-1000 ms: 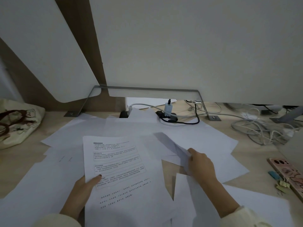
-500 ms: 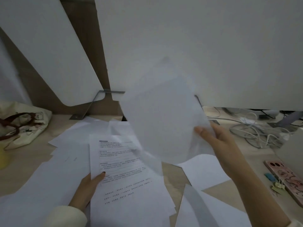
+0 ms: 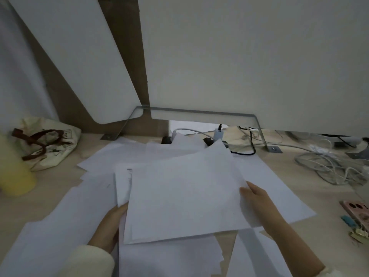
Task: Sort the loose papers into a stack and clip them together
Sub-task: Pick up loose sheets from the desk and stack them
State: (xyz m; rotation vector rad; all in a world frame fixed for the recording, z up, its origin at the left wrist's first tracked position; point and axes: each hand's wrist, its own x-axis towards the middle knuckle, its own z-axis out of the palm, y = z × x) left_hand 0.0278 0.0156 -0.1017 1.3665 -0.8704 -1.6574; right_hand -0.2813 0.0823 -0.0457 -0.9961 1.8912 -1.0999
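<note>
A blank white sheet [image 3: 183, 196] lies tilted on top of the stack [image 3: 169, 256] in front of me. My right hand [image 3: 259, 204] pinches the sheet's right edge. My left hand [image 3: 108, 226] holds the stack at its left side, fingers tucked under the papers. A strip of the printed page [image 3: 122, 184] shows at the stack's left. More loose white papers [image 3: 60, 226] cover the desk around the stack. Small binder clips [image 3: 357, 233], blue and gold, lie at the right edge of the desk.
A yellow cylinder [image 3: 14, 172] and a cloth bag [image 3: 48, 144] stand at the left. A tangle of cables [image 3: 329, 166] and a plugged charger [image 3: 218, 134] sit at the back right. A pink phone [image 3: 357, 210] lies by the clips. White partition panels [image 3: 239, 56] rise behind.
My right hand picked a blank sheet off the desk, lifted it high, then brought it down onto the stack, covering the printed page. My left hand stayed on the stack.
</note>
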